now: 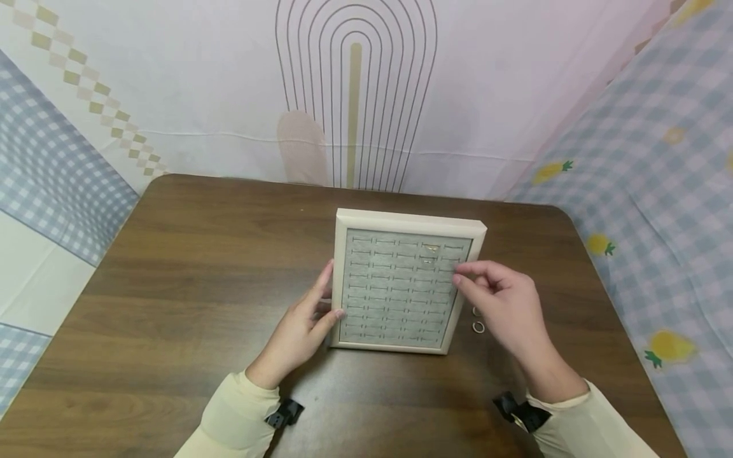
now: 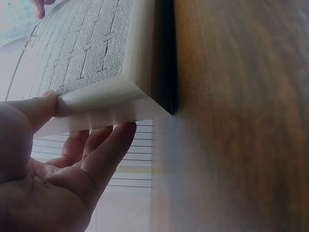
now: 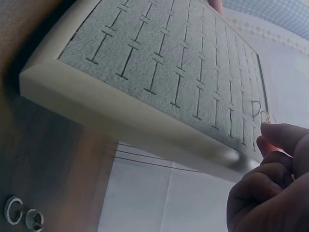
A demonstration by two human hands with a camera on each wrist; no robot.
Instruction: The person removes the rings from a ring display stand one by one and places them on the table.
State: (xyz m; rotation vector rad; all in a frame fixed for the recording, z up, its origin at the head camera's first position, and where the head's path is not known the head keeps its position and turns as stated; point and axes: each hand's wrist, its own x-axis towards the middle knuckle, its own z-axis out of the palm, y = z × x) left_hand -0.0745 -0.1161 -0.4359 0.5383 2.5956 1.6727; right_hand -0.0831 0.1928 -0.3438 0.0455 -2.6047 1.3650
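Ring tray [image 1: 402, 219] between hands: left [image 1: 300, 324], right [image 1: 504, 305].

No readable text, labels, brands, numbers or signs in any view. Ring tray [image 1: 408, 221]: plain cream frame, grey slotted insert, unmarked. Table [image 1: 189, 280]: bare wood grain, no writing. Backdrop cloths [image 1: 355, 95]: patterns only, arches, checks, pineapples, no lettering.
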